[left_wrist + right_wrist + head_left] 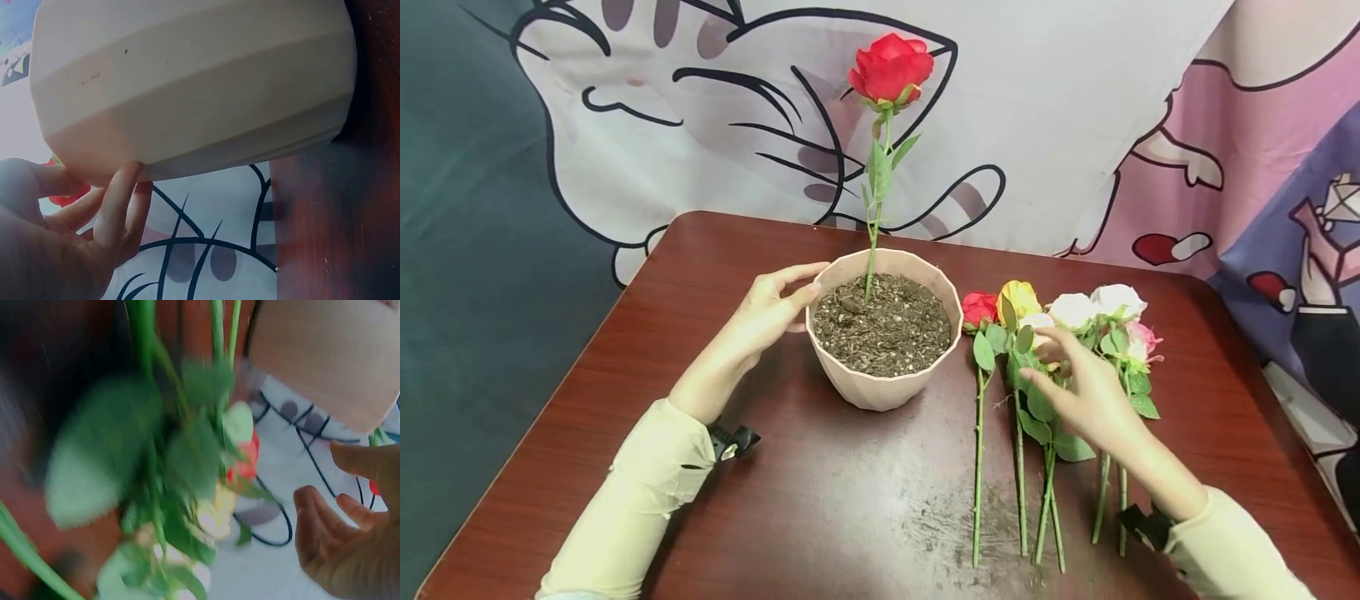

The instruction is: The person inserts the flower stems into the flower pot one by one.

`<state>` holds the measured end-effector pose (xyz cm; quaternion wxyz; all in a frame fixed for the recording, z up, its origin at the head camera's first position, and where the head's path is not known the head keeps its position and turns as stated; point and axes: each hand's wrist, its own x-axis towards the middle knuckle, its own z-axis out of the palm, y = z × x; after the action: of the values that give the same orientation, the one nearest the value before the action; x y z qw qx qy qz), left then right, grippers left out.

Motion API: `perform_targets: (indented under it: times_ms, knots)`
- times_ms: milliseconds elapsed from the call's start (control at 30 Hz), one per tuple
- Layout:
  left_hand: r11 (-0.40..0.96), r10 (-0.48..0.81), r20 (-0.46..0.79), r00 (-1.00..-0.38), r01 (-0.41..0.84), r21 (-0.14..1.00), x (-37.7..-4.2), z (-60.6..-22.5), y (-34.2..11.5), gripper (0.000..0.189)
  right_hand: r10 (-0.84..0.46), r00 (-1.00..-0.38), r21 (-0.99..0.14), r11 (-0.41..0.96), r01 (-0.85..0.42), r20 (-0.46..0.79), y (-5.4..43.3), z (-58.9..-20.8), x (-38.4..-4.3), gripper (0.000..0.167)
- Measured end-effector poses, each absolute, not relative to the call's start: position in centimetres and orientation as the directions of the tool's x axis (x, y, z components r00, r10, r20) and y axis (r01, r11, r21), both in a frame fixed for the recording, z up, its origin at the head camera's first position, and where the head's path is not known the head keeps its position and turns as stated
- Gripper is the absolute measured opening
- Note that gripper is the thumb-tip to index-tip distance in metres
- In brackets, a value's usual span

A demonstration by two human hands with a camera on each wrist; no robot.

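Observation:
A pale pink faceted flower pot full of dark soil stands on the table. One red artificial rose is upright in the soil, its stem near the back of the pot. My left hand grips the pot's left rim, thumb at the edge and fingers along the outer wall. Over the flowers lying at the right, my right hand hovers with fingers spread and nothing between them. Beneath and beside it lie a red rose, a yellow rose, white roses and a pink one.
The flowers' green stems point toward the table's front. Water marks streak the brown table near the stem ends. Behind the table hangs a cloth printed with a cartoon cat.

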<state>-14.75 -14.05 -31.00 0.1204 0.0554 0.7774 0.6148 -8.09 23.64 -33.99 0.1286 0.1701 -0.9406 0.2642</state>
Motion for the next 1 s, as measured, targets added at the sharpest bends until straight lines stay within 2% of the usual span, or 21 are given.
perform_targets:
  times_ms: [100,267,400,533,633,800,1000]
  knots:
    - [0.249,0.225,-0.121,-0.967,-0.063,0.966,-14.7,-31.0,-14.2,0.04,-0.248,-0.924,-0.428,0.83,-0.357,0.291,22.6,-34.7,-6.2,0.048]
    - [0.257,0.225,-0.112,-0.968,-0.052,0.965,-14.8,-31.0,-14.3,0.04,-0.26,-0.956,-0.443,0.847,-0.294,0.139,20.7,-35.5,-3.8,0.045]
    - [0.251,0.225,-0.113,-0.968,-0.054,0.966,-15.0,-30.9,-14.2,0.04,-0.264,-0.963,-0.451,0.853,-0.262,0.06,20.0,-36.2,-3.3,0.044]
    - [0.25,0.233,-0.109,-0.966,-0.049,0.967,-15.0,-30.8,-14.1,0.04,-0.25,-0.968,-0.444,0.871,-0.211,-0.031,19.6,-37.0,-3.3,0.035]
    - [0.247,0.235,-0.109,-0.966,-0.049,0.968,-15.0,-30.7,-14.1,0.04,-0.262,-0.955,-0.452,0.875,-0.173,-0.14,19.4,-37.3,-3.6,0.026]
    - [0.244,0.235,-0.115,-0.965,-0.056,0.968,-14.9,-30.6,-14.1,0.04,-0.28,-0.918,-0.499,0.86,-0.11,-0.28,19.2,-37.9,-3.8,0.023]
    - [0.232,0.244,-0.12,-0.962,-0.063,0.971,-15.0,-30.8,-14.2,0.04,-0.291,-0.889,-0.606,0.796,-0.019,-0.354,19.3,-38.2,-3.8,0.021]
